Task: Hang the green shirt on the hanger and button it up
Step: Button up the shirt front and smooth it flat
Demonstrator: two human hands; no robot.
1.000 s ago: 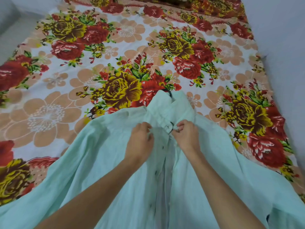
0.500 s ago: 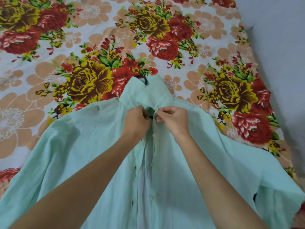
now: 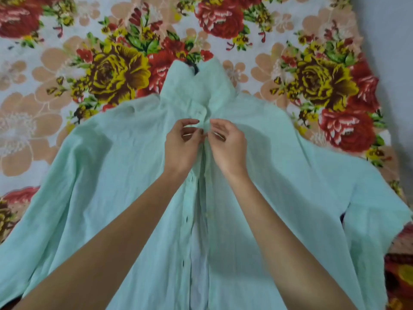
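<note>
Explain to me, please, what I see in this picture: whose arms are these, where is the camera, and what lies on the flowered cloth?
There is no machine here. A person wears one camera on the head; it looks forward and down, so the two bare arms enter from the bottom of the picture. The left hand and the right hand meet at the front opening of a pale green shirt, just below its collar. Each hand pinches one edge of the opening, it seems to close a button there. Lower down the front is open. A dark piece at the collar is probably the hanger; the rest of it is hidden inside the shirt. The shirt lies spread on a bedsheet printed with red and yellow flowers.
</note>
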